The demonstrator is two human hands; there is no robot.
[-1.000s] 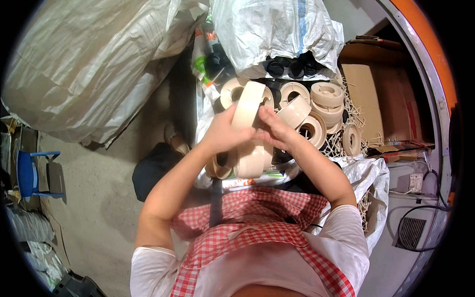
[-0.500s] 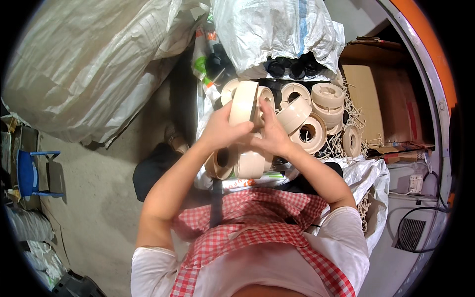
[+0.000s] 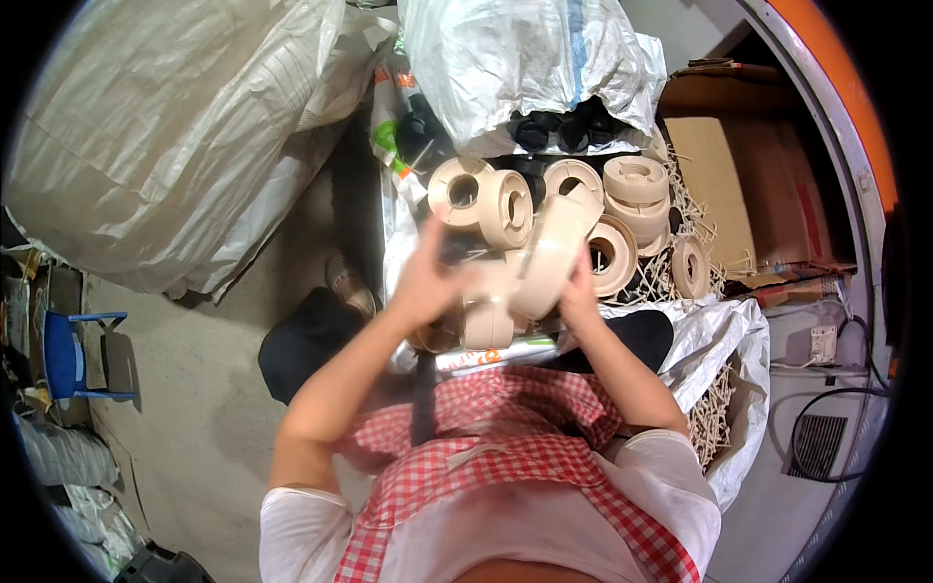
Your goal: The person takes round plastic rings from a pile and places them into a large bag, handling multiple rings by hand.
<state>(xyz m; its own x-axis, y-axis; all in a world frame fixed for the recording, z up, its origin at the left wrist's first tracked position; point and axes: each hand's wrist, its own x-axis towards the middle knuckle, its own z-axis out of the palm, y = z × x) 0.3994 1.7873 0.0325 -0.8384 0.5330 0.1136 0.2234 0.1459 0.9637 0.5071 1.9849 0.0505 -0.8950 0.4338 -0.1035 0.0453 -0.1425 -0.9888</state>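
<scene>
My right hand (image 3: 580,294) grips the outer side of a cream plastic ring (image 3: 550,255), which stands tilted above the pile in front of me. Left of it, my left hand (image 3: 428,280) is blurred by motion, its fingers apart and nothing held in them. Below the hands sits another cream ring (image 3: 488,325), close to my apron. Beyond my left hand a hollow cream ring (image 3: 461,190) leans against a second one (image 3: 506,209). To the right, several more rings lie around a small stack (image 3: 637,194).
Thin cream sticks (image 3: 708,238) lie scattered at the right. A white woven sack (image 3: 496,78) with black round parts (image 3: 564,131) stands at the back. Cardboard (image 3: 714,185) is on the right, a big pale sack (image 3: 185,136) on the left, and a blue stool (image 3: 60,355) on the floor.
The ring that stood upright between my hands at the far left of the pile is gone from there. My right hand now holds a tilted ring farther right; my left hand has come away.
</scene>
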